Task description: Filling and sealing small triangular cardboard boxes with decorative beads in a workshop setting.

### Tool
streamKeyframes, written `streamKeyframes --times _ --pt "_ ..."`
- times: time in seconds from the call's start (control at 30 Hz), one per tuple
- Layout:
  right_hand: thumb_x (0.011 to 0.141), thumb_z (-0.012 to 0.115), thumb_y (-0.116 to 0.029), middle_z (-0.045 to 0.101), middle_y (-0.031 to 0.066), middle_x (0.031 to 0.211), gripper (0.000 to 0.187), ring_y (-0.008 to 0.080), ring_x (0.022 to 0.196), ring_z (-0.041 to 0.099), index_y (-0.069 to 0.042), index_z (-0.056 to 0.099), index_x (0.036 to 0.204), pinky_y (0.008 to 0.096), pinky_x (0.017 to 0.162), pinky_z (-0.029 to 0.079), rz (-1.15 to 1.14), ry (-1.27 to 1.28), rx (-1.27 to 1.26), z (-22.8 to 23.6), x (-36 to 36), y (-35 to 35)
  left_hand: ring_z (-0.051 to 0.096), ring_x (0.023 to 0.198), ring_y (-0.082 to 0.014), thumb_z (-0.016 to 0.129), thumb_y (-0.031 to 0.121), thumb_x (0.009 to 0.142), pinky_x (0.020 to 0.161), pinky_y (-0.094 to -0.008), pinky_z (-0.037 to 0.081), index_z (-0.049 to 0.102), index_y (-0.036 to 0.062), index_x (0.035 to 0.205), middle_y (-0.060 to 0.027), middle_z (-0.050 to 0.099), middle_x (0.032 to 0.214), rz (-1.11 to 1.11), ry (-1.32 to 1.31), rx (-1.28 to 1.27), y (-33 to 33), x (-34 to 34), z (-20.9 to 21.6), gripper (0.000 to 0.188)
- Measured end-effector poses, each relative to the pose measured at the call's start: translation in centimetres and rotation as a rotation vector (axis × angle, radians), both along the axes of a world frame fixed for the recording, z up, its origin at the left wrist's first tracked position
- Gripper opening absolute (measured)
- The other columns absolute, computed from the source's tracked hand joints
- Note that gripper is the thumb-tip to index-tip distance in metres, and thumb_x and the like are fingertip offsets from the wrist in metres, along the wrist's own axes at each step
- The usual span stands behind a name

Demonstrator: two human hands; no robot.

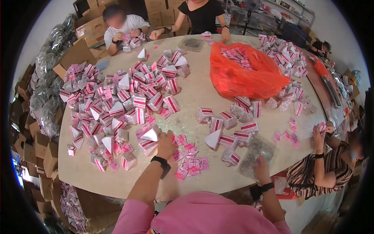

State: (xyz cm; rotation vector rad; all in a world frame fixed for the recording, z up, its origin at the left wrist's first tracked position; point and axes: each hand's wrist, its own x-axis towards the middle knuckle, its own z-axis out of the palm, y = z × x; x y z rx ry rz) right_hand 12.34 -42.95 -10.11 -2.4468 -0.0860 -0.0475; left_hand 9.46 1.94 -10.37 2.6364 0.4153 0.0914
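My left hand (pixel 166 145) closes on the side of a wedge shaped like a slice of cake (pixel 150 135), white on top, at the near edge of the big pile. Under it lie pink printed cards, partly hidden. My right hand (pixel 261 168) is closed at the near edge of a flat clear plastic bag (pixel 252 158), its fingers pinched together; whether it is one bag or a stack I cannot tell. Between my hands lie several loose pink cards (pixel 191 158). Beyond the bag sits a small group of cake-slice pieces (pixel 227 141), white with pink-red stripes.
A large pile of cake-slice pieces (pixel 117 99) covers the table's left. An open red plastic bag (pixel 245 80) holds pink packets, with more slices (pixel 286 56) behind. Co-workers (pixel 126 25) (pixel 200 15) are across the table, another person (pixel 325 163) at right. Cardboard boxes (pixel 43 148) stand left.
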Motion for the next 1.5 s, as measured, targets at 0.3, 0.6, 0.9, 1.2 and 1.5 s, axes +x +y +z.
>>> streamKeyframes --times 0.3,0.6,0.9,1.2,1.5 --pt "0.071 0.064 -0.005 0.058 0.0143 0.067 0.011 0.024 0.062 0.057 0.002 0.059 0.077 0.0352 0.059 0.045 -0.019 0.088 0.064 1.7 1.0 -1.0 0.053 0.093 -0.0359 0.071 0.011 0.07 0.08 -0.0443 0.044 0.056 -0.0006 0.09 -0.0178 0.054 0.091 0.017 -0.223 0.032 0.0 -1.1 -0.5 0.028" --pt "0.072 0.066 -0.009 0.057 0.014 0.063 0.014 0.0245 0.058 0.057 0.002 0.058 0.075 0.0355 0.056 0.045 -0.057 0.097 0.064 2.0 1.3 -0.9 0.052 0.058 -0.0178 0.061 0.01 0.079 0.057 -0.03 0.041 0.056 -0.0013 0.076 -0.0106 0.059 0.066 0.178 -0.133 -0.508 -1.3 -2.5 4.2 0.012" --pt "0.078 0.062 -0.009 0.055 0.0053 0.061 0.013 0.0111 0.049 0.052 -0.001 0.053 0.072 0.026 0.043 0.041 -0.16 0.165 0.37 2.5 1.1 -1.2 0.052 0.067 -0.0105 0.06 0.011 0.084 0.062 -0.0245 0.042 0.056 0.0049 0.078 -0.0011 0.055 0.072 0.226 -0.052 -1.281 -2.6 -4.4 4.9 0.01" --pt "0.085 0.053 -0.009 0.063 0.0116 0.071 0.007 0.0165 0.049 0.06 -0.004 0.049 0.086 0.0245 0.039 0.044 -0.241 0.385 0.717 2.7 1.7 -1.3 0.054 0.066 -0.0094 0.058 0.007 0.086 0.062 -0.0262 0.049 0.055 0.006 0.077 0.0003 0.057 0.074 0.333 -0.026 -1.481 -5.9 -4.7 5.9 0.009" --pt "0.087 0.052 -0.008 0.06 0.0102 0.07 0.008 0.0155 0.057 0.058 -0.001 0.049 0.091 0.0262 0.05 0.047 -0.265 0.433 1.022 6.4 1.1 1.5 0.058 0.067 -0.0128 0.054 0.001 0.085 0.065 -0.0309 0.054 0.054 0.0053 0.087 -0.0021 0.058 0.079 0.276 0.025 -1.738 -7.6 -4.7 8.0 0.005"
